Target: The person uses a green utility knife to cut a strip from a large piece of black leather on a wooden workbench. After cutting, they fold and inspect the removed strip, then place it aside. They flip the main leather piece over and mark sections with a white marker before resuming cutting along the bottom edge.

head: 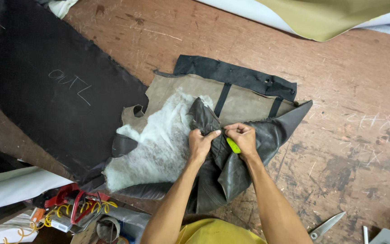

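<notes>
A dark grey leather piece [267, 135] lies folded on a worn brown wooden table [348, 113], with its tan underside [244, 101] and white fleecy padding [159, 144] turned up. My left hand [200, 142] pinches a fold of the leather at the middle. My right hand [242, 138] is closed on a small bright green tool [233, 145], held against the same fold right beside the left hand. The tool's tip is hidden by the leather and my fingers.
A large black sheet [50, 90] with chalk marks covers the table's left. Olive and white fabric [326, 18] lies at the top right. Scissors [328, 225] rest near the bottom right edge. Red and yellow tools [73, 205] sit at the bottom left.
</notes>
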A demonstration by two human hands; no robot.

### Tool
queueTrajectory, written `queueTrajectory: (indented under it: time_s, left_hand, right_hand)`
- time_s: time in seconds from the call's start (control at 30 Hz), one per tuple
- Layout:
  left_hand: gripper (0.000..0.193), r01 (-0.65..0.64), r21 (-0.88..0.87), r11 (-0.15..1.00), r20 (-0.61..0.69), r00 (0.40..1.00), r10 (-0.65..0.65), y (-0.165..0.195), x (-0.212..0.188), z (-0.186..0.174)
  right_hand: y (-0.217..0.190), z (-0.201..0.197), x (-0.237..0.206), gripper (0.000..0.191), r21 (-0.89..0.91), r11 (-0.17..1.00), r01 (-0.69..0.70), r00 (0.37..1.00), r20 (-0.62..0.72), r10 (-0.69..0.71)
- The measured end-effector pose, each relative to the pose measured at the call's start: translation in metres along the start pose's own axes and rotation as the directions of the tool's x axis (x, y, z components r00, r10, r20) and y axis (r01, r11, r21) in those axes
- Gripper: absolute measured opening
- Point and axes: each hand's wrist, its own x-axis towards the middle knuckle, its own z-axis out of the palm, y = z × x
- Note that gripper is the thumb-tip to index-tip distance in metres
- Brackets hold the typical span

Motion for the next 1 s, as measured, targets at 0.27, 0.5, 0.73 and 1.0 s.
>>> queueTrajectory:
  time_s: [0.27,0.5,0.73,1.0]
  left_hand:
    - [0.013,0.044,-0.379,0.924,0.096,0.995,-0.008,0.001,-0.008,-0.007]
    - [0.012,-0.02,-0.324,0.946,0.063,0.997,0.043,-0.004,-0.006,-0.009]
    - [0.013,-0.049,-0.32,0.946,0.083,0.993,0.08,-0.005,-0.01,-0.014]
    - [0.022,-0.019,-0.367,0.93,0.01,1.0,0.024,-0.009,-0.006,-0.013]
  right_hand:
    - [0.002,-0.003,0.004,0.015,0.03,0.999,-0.043,0.999,-0.012,0.043]
    - [0.002,-0.007,0.006,0.014,0.006,0.997,-0.077,0.995,0.066,0.076]
    - [-0.003,-0.002,0.005,0.016,-0.119,0.991,-0.054,0.99,0.12,0.069]
    - [-0.004,-0.011,0.011,0.019,0.091,0.987,-0.134,0.99,0.048,0.13]
